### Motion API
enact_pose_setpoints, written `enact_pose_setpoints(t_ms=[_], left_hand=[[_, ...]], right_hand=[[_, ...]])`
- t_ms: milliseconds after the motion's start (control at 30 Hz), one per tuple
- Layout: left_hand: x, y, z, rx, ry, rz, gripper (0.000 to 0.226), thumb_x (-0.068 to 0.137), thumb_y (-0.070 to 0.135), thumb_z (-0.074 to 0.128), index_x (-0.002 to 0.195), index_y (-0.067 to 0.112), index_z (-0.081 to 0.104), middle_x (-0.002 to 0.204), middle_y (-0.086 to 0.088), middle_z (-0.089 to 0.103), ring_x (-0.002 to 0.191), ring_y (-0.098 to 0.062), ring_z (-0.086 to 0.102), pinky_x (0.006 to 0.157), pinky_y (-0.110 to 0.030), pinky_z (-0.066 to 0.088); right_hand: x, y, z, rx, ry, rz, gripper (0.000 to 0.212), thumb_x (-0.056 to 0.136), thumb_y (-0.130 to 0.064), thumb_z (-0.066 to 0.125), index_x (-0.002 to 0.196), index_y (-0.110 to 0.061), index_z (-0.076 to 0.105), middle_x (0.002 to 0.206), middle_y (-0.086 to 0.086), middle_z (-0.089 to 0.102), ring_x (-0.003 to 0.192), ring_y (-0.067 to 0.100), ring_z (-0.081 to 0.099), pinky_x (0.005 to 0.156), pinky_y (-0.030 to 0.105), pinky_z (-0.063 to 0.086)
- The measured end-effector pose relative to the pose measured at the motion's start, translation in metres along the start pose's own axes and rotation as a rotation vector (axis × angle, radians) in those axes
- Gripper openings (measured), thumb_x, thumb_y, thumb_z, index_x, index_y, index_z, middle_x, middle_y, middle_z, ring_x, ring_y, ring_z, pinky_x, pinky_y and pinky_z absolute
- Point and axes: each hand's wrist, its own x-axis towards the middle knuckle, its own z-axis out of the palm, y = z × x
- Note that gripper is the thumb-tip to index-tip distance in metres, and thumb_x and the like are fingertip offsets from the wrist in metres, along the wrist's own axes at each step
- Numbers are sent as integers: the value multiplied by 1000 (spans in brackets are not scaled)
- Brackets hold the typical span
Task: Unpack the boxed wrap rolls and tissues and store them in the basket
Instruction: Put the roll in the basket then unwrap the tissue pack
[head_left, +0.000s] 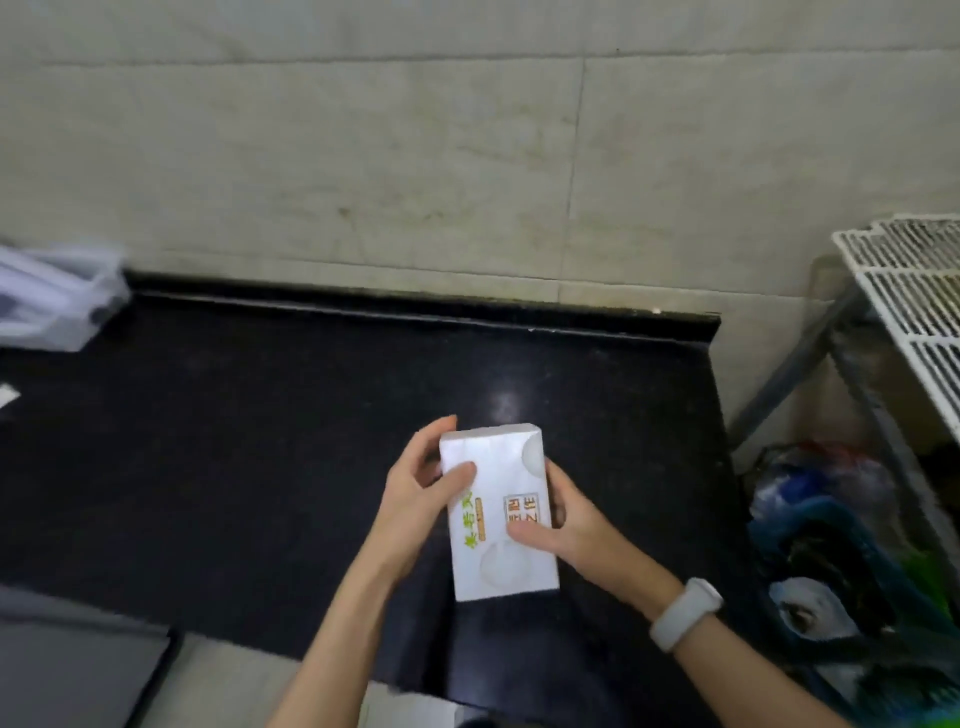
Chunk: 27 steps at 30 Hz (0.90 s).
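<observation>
A blurred clear container (57, 296) sits cut off at the frame's left edge, while low centre both the left hand (415, 493) and right hand (566, 525) clasp a white box (496, 514) above the black counter (234, 441), its long axis running up-frame.

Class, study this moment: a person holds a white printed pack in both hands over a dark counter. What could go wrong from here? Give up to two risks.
1. The white rectangular printed pack is held above the glossy black counter only by the left hand and right hand at its sides; a loosened grip could drop it.

2. The counter's right edge is close, with bags on the floor below; a slip could send the pack down there.
</observation>
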Motion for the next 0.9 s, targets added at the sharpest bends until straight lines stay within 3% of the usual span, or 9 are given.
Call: enact_pose_setpoints(t_ms=[67,133,200,300,400,500,633,733,900], left_hand=[[-27,-8,-27,92,152,-38,39,85,10,61,117,32,54,110,13,62,95,-2,62,65,-10,51],[-55,-25,-61,204,332,-114,39,88,19,59,125,23,50,121,8,54,101,-4,56,73,-10,47],[-89,-48,-102,228,509,-221,34,90,22,57,123,16,53,122,0,56,103,-10,55,85,-20,44],[-151,-87,-163,282,682,-399,27,91,18,53,116,8,58,120,-12,63,105,-23,58,92,-33,45],[-209,-116,-225,388,778,-505,25,90,18,52,111,6,62,116,-13,66,102,-25,61,88,-28,44],[-255,-132,-287,515,873,-542,28,90,22,51,113,10,61,119,-9,65,110,-25,59,93,-30,43],[-296,-136,-376,618,945,-529,28,89,21,51,113,10,60,122,-10,62,113,-27,55,93,-32,42],[-320,-130,-449,664,969,-536,30,91,21,47,117,10,58,125,-9,58,118,-26,52,99,-34,41],[-338,-114,-557,675,987,-550,31,92,24,45,119,12,56,128,-8,56,120,-27,50,103,-37,39]], right_hand=[[2,2,32,-10,-33,-12,57,77,-16,70,119,-43,43,113,-13,63,102,4,63,76,19,54],[5,8,68,-75,-67,-12,49,80,-17,68,121,-33,48,112,-8,64,101,5,63,81,23,54],[8,17,106,-138,-136,1,42,79,-21,68,117,-30,52,114,1,64,102,12,63,88,32,54],[12,33,169,-178,-261,68,42,80,-22,68,118,-28,53,112,-1,66,100,11,64,83,26,54],[23,48,238,-221,-380,111,40,80,-19,68,117,-23,54,102,-12,68,87,-2,65,68,12,51],[38,58,322,-291,-458,137,45,80,-16,68,120,-21,49,102,-12,63,84,-3,61,60,6,48],[57,69,437,-328,-504,181,38,83,-11,63,118,-12,50,111,5,63,86,11,62,62,15,50],[70,63,523,-329,-535,195,28,85,-9,58,113,-12,54,107,9,66,82,14,64,61,18,51],[98,44,624,-272,-502,253,27,86,-8,56,113,-6,55,109,17,67,95,30,65,74,32,52]])
